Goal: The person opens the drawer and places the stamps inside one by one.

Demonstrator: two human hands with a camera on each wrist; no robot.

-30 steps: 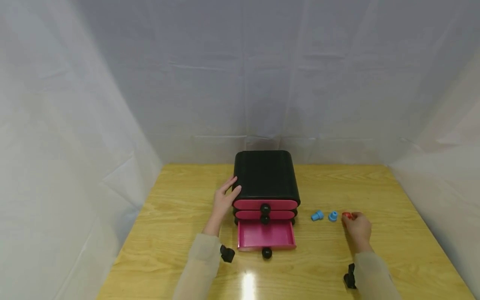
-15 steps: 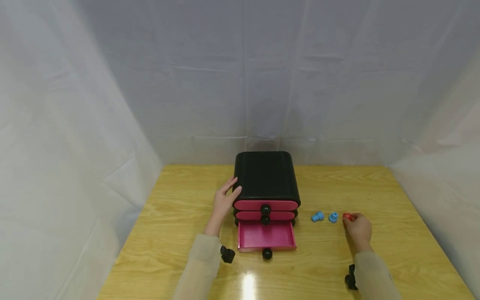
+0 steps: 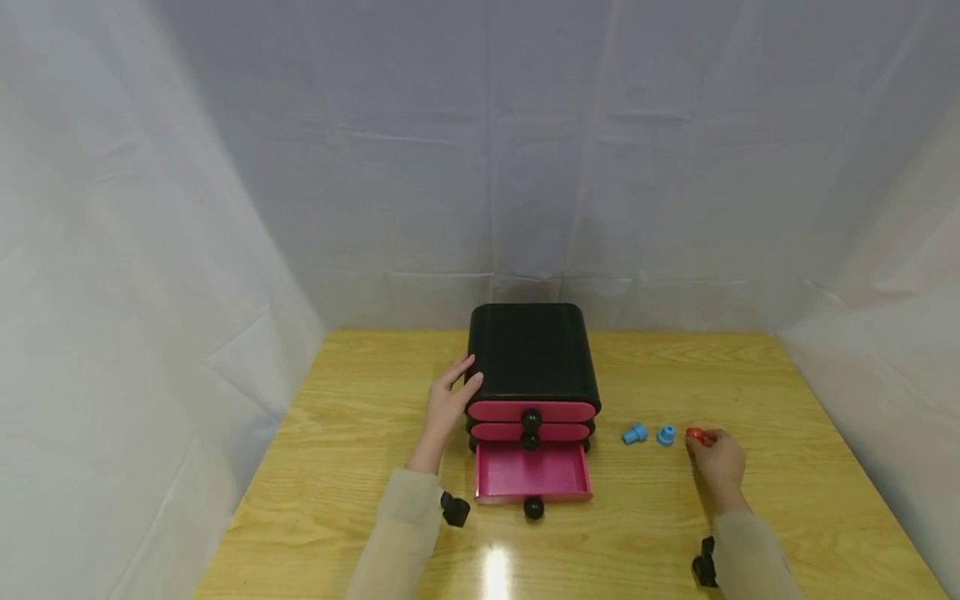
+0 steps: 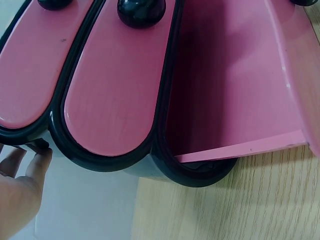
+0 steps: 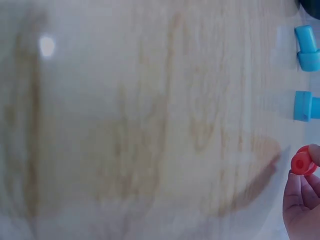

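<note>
The right hand (image 3: pixel 718 461) lay low over the desk (image 3: pixel 360 467), its forearm in a pale sleeve reaching in from the near right edge, fingers curled toward the left. Between the fingertips (image 5: pixel 314 151) and thumb it pinched a small red cap-like piece (image 3: pixel 695 434), which the right wrist view showed as a round red disc (image 5: pixel 303 162) with a hollow centre, held just above the wood or on it; which of the two could not be told. Just to the left of that piece lay two small blue plastic pieces, the nearer one (image 3: pixel 665 434) close beside the red piece and the farther one (image 3: pixel 633 432) a little further left, both resting on the desk and apart from each other.

The left hand (image 3: pixel 447 400) rested flat against the left side of a small black drawer chest (image 3: pixel 532 350), fingers straight and pointing up and away, thumb spread toward the chest's front corner, holding nothing. Its forearm ran back diagonally to the near edge in the same pale sleeve. The left wrist view showed the fingertips (image 4: pixel 39 159) touching the chest's black rim.

The chest stood in the middle of the desk with three pink-fronted drawers, each with a black ball knob. The top drawer (image 3: pixel 531 409) and middle drawer (image 3: pixel 529 431) were shut; the bottom drawer (image 3: pixel 532 471) was pulled out toward the person, its pink inside bare. White cloth hung on three sides around the desk.
</note>
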